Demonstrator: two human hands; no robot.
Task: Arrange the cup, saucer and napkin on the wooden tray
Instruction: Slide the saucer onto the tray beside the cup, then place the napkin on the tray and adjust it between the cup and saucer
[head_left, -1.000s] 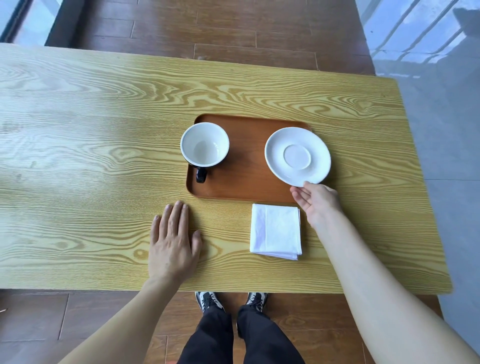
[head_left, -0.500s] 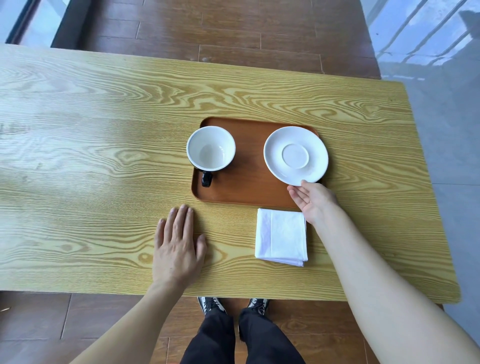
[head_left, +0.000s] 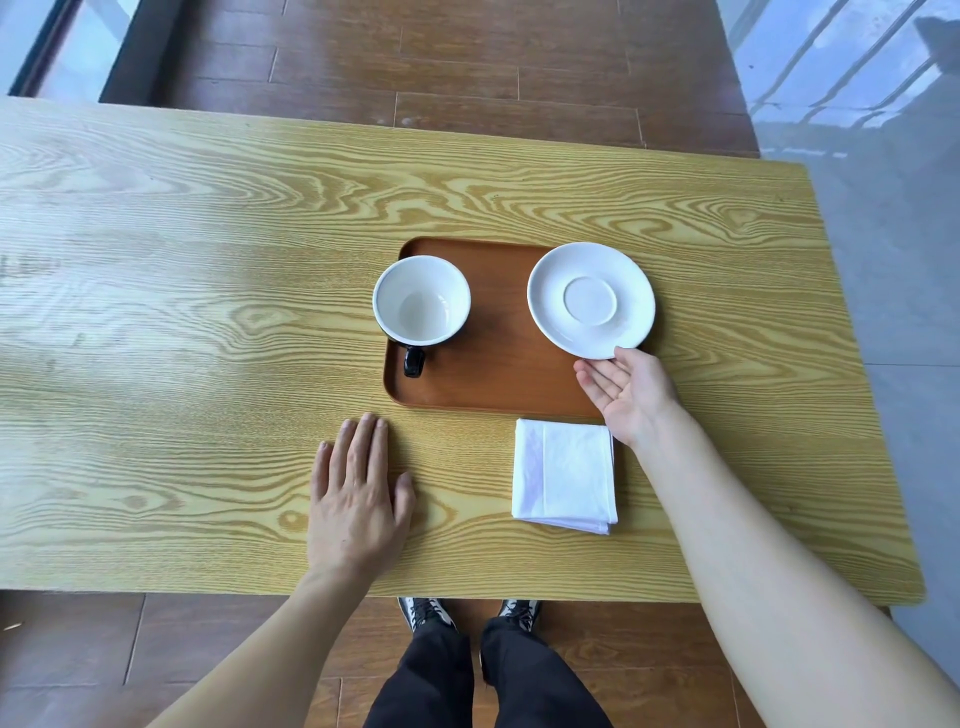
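Observation:
A brown wooden tray lies on the table. On its left part stands a cup, white inside, black outside, with its handle toward me. The white saucer sits on the tray's right part, its rim reaching the tray's right edge. A folded white napkin lies on the table just in front of the tray's near right corner. My right hand is palm up with fingers spread, touching the saucer's near rim and holding nothing. My left hand rests flat on the table, left of the napkin.
The light wood-grain table stretches far to the left. Its near edge runs just behind my left wrist and its right edge lies beyond the saucer. Below are a wooden floor and my legs and shoes.
The saucer has shifted left, further onto the tray. My right hand has turned palm up and opened at its rim. The left hand has stayed flat.

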